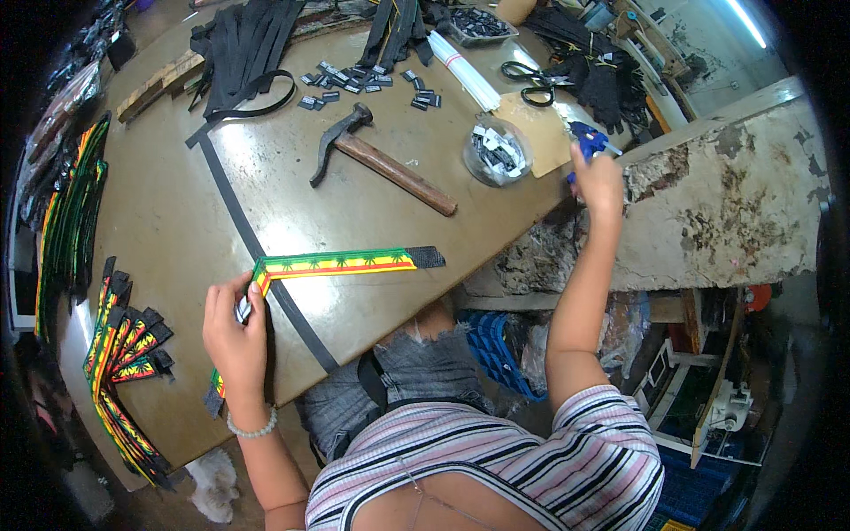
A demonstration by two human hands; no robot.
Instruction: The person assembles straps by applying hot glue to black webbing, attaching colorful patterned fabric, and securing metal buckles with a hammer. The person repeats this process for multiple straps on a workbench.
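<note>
My left hand [234,323] is closed on a strap [345,264] at its bend, on the table's near side. The strap is patterned in green, yellow and red with dark leaf shapes and has black ends. One arm of it runs right across the tabletop; the other passes under my hand toward me. A small whitish piece [242,309], too covered to name, shows by my left fingers. Out at the far right, my right hand [602,184] is wrapped round a blue glue gun [588,140] by the table's edge.
A hammer [390,168] lies mid-table, near a clear tub [496,152] of small labels. Scissors [534,84], white glue sticks [463,71], loose black labels [345,81] and black straps [243,49] lie farther back. Folded patterned straps [115,363] are piled left. A black strip [232,199] crosses the tabletop.
</note>
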